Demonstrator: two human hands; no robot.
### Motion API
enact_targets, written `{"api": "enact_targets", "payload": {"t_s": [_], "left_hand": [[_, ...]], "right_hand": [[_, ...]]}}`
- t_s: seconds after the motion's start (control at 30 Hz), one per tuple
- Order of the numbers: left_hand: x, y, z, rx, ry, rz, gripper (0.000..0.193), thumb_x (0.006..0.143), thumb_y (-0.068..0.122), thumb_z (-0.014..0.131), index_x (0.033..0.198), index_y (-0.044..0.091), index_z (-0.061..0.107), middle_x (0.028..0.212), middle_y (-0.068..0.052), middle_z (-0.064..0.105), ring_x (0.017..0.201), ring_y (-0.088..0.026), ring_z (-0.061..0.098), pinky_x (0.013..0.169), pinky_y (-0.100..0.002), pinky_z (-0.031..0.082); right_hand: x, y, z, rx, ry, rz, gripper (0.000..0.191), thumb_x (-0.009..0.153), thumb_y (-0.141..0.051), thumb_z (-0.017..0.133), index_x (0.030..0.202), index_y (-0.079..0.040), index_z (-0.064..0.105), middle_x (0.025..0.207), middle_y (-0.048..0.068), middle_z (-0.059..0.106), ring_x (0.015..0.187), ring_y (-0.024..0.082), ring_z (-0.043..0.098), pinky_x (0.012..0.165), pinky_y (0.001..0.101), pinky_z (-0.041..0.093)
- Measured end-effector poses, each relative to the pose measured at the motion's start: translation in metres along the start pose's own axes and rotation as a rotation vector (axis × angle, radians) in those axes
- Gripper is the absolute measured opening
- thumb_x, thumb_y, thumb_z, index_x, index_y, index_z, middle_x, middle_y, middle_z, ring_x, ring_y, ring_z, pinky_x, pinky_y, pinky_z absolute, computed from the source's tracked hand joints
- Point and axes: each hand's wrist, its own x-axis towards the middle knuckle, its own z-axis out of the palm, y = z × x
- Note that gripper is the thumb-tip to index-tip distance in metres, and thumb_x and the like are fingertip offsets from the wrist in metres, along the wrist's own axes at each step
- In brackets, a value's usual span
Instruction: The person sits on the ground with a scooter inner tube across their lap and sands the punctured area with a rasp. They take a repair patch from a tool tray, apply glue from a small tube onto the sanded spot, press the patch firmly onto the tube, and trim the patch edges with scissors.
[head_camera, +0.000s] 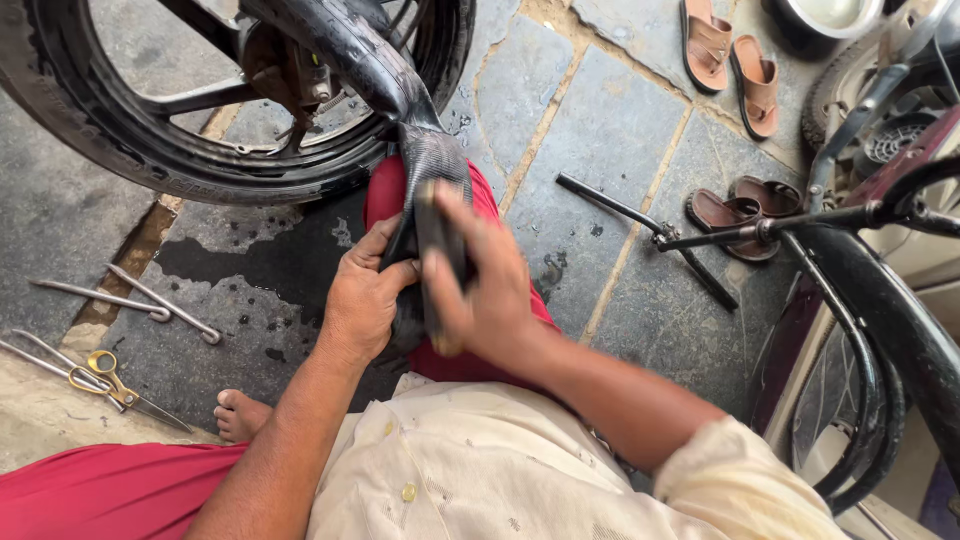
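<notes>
Left hand (362, 295) grips the black tube (425, 165) over the knee; right hand (487, 285), fingers curled, presses a dark block (437, 240) against it.

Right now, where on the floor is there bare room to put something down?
The grey stone floor is bare between the black spoked wheel and the brown sandals. A wet patch lies bare between the steel tyre levers and the red-clothed knee. It is crowded by the yellow-handled scissors.

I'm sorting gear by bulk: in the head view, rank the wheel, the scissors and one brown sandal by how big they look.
1. Wheel, by far the largest, though cropped.
2 and 3. Scissors and the brown sandal look similar in length; the sandal lies farther away, so I won't rank them.
</notes>
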Motion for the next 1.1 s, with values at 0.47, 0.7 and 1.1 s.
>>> {"api": "enact_targets", "payload": {"t_s": [0.47, 0.7, 1.1], "left_hand": [[-0.003, -0.008, -0.011, -0.148, -0.012, -0.03, 0.056, 0.085, -0.013, 0.059, 0.139, 0.0, 0.059, 0.12, -0.005, 0.071, 0.105, -0.013, 0.068, 0.096, -0.029, 0.054], [-0.004, -0.001, -0.003, -0.129, -0.027, -0.016, 0.058, 0.085, -0.014, 0.057, 0.141, 0.0, 0.058, 0.118, -0.004, 0.071, 0.103, -0.012, 0.067, 0.096, -0.028, 0.053], [0.002, 0.009, 0.002, -0.049, -0.046, 0.012, 0.062, 0.085, -0.013, 0.058, 0.145, 0.001, 0.057, 0.119, -0.003, 0.069, 0.103, -0.011, 0.066, 0.096, -0.028, 0.053]], "right_hand": [[-0.009, 0.007, 0.008, 0.152, -0.011, 0.08, 0.049, 0.104, -0.016, 0.061, 0.149, -0.001, 0.049, 0.143, 0.021, 0.063, 0.136, 0.032, 0.063, 0.118, 0.0423, 0.048], [0.101, 0.042, 0.023, 0.27, 0.308, 0.326, 0.053, 0.1, -0.02, 0.063, 0.15, -0.008, 0.051, 0.138, 0.019, 0.068, 0.115, 0.031, 0.07, 0.099, 0.0402, 0.058], [0.081, 0.034, 0.025, 0.28, 0.14, 0.222, 0.053, 0.103, -0.02, 0.06, 0.152, -0.002, 0.051, 0.144, 0.019, 0.067, 0.132, 0.027, 0.067, 0.114, 0.038, 0.052]]}}
